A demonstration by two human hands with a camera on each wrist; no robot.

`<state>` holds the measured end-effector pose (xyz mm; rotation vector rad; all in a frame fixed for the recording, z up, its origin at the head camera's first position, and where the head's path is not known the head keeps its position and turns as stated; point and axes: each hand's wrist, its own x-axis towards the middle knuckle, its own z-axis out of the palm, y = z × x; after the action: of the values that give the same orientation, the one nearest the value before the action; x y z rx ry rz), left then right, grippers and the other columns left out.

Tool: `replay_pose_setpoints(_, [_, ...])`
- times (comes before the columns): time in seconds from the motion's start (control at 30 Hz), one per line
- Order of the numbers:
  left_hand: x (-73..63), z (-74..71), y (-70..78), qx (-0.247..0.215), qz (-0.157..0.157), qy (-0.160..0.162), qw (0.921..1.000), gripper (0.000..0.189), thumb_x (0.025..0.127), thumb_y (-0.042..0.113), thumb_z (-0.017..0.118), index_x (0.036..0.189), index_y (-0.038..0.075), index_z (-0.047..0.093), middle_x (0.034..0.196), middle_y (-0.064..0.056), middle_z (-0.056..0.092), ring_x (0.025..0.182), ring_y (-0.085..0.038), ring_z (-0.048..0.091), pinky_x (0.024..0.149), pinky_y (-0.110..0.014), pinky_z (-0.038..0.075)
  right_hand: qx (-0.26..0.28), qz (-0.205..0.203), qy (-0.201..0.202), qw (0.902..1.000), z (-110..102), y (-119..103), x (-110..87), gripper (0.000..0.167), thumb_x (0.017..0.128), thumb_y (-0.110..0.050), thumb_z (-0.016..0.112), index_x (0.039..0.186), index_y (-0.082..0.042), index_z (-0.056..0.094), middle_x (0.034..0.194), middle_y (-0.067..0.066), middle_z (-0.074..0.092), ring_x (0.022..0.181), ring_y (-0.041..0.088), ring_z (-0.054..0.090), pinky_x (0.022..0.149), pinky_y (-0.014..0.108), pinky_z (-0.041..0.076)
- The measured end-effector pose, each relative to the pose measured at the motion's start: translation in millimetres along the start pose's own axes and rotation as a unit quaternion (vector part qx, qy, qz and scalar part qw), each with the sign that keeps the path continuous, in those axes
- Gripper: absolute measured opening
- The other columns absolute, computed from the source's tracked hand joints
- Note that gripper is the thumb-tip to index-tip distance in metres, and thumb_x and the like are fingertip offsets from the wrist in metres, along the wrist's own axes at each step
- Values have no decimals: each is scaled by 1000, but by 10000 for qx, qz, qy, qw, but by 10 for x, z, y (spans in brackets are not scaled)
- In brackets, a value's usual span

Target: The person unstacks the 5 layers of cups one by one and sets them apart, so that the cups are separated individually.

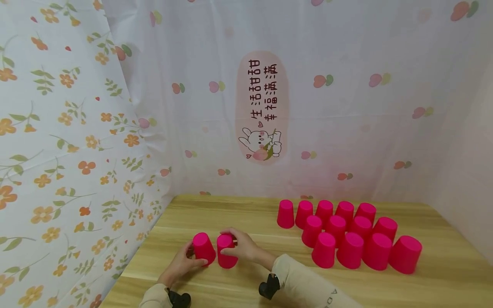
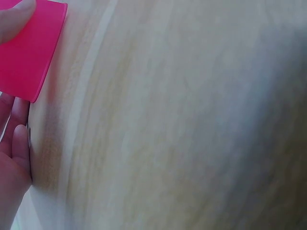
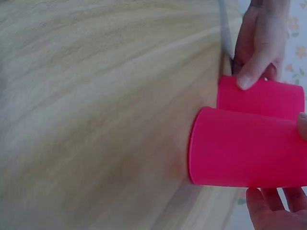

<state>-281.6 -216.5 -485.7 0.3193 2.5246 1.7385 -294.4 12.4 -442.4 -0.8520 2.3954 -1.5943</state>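
Observation:
Two bright pink cups stand mouth down, side by side, toward the left of the table. My left hand (image 1: 182, 264) grips the left cup (image 1: 204, 249), its thumb low on the near side and fingers round the far side. In the left wrist view, the thumb lies across that cup's wall (image 2: 29, 57) near the rim. My right hand (image 1: 245, 247) holds the right cup (image 1: 225, 262) between thumb and fingers. From the right wrist, the right cup (image 3: 249, 148) overlaps the left one (image 3: 261, 96), its rim close to the wood.
Several more pink cups (image 1: 334, 226) stand upside down in three rows on the right of the wooden table (image 1: 246, 214). A patterned white curtain (image 1: 200, 141) hangs behind, and a flowered one (image 1: 77, 171) borders the left side. Black wrist cameras (image 1: 268, 286) sit at both cuffs.

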Motion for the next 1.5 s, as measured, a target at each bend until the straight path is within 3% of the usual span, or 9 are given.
replay_pose_setpoints(0.17, [-2, -6, 16, 55, -72, 89, 9999, 60, 70, 6, 74, 120, -6, 43, 104, -13, 55, 95, -23, 51, 81, -34, 42, -37, 56, 45, 10000, -235, -99, -16, 47, 78, -9, 68, 119, 0, 47, 105, 7, 54, 97, 24, 52, 77, 31, 47])
replay_pose_setpoints(0.37, [12, 12, 42, 90, -92, 206, 9997, 61, 69, 5, 74, 121, -6, 44, 106, -13, 55, 99, -26, 50, 85, -40, 40, -266, 2, 252, 9993, -702, -169, -106, 50, 78, -12, 68, 121, 1, 46, 108, 12, 54, 100, 28, 50, 83, 39, 45])
replay_pose_setpoints(0.57, [8, -1, 45, 42, -74, 206, 9998, 61, 69, 3, 74, 121, -6, 43, 106, -14, 55, 97, -26, 50, 83, -37, 41, -487, 177, 525, 9973, -1156, -73, -302, 50, 77, -14, 69, 121, -1, 47, 107, 12, 54, 96, 28, 52, 78, 37, 47])
replay_pose_setpoints(0.77, [4, -22, 62, 62, -29, 130, 9999, 61, 69, 5, 74, 120, -6, 43, 105, -14, 55, 96, -24, 50, 81, -35, 42, -849, 472, 715, 9927, -1465, 63, -478, 52, 77, -13, 69, 121, 0, 46, 104, 13, 54, 92, 25, 53, 72, 34, 49])
replay_pose_setpoints(1.1, [21, -12, 19, 64, -13, 46, 10000, 61, 69, 5, 75, 120, -6, 44, 103, -14, 55, 93, -25, 52, 79, -35, 42, -1735, 1078, 389, 9781, -1637, 166, -572, 46, 72, -7, 72, 112, -1, 49, 103, 8, 54, 92, 23, 52, 75, 36, 47])
replay_pose_setpoints(1.37, [4, 6, -6, 52, -44, 33, 10000, 62, 68, 5, 75, 120, -7, 43, 103, -14, 55, 91, -24, 52, 78, -34, 42, -1794, 1224, 493, 9749, -1604, 240, -582, 42, 71, -5, 72, 107, -1, 50, 105, 13, 55, 95, 27, 52, 79, 39, 45])
replay_pose_setpoints(1.5, [-3, 9, 1, 83, -77, 73, 9999, 63, 68, 5, 75, 121, -7, 43, 104, -14, 55, 92, -25, 52, 79, -35, 42, -1825, 1279, 342, 9742, -1631, 227, -567, 45, 71, -6, 72, 110, 0, 49, 110, 16, 54, 100, 31, 50, 81, 40, 45])
